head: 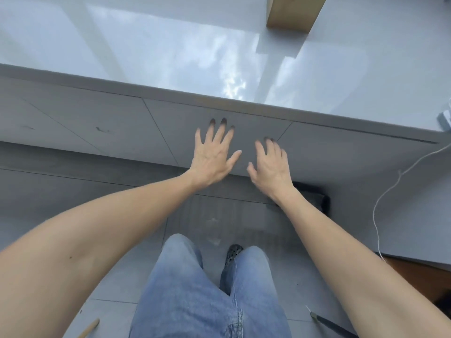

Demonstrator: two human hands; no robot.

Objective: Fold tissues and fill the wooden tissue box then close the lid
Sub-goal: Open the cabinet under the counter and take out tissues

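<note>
While both hands hang free below the counter edge (pixel 219 103), nothing's gripped: left hand (pixel 213 156) fingers spread, right hand (pixel 271 167) relaxed, side by side w/ a small gap. Wooden tissue box (pixel 294 13) sits well beyond the hands, up & to the right, partly out of frame. No tissues in view. Best next: reach up to the box first, pull it close before folding.
</note>
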